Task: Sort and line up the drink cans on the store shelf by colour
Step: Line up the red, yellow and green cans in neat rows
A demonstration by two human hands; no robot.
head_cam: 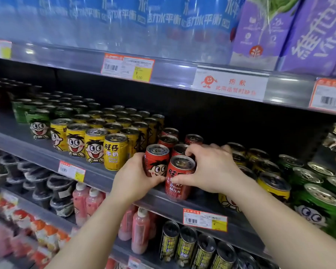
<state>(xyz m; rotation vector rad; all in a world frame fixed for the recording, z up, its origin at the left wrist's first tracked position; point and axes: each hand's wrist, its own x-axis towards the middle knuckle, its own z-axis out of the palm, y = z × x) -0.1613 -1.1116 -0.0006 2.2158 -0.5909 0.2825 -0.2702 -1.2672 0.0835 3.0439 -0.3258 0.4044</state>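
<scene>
Right of the yellow block (97,140), left hand (133,179) and right hand (208,167) are each gripping a red can (156,160) (best kept upright, labels forward).

Red cans (157,160), yellow cans (115,151), green cans (322,202), cartoon-faced

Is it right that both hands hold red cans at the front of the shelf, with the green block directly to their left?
Not quite. In the head view the left hand and right hand do hold red cans, but the block directly to their left is the yellow cans.
</scene>
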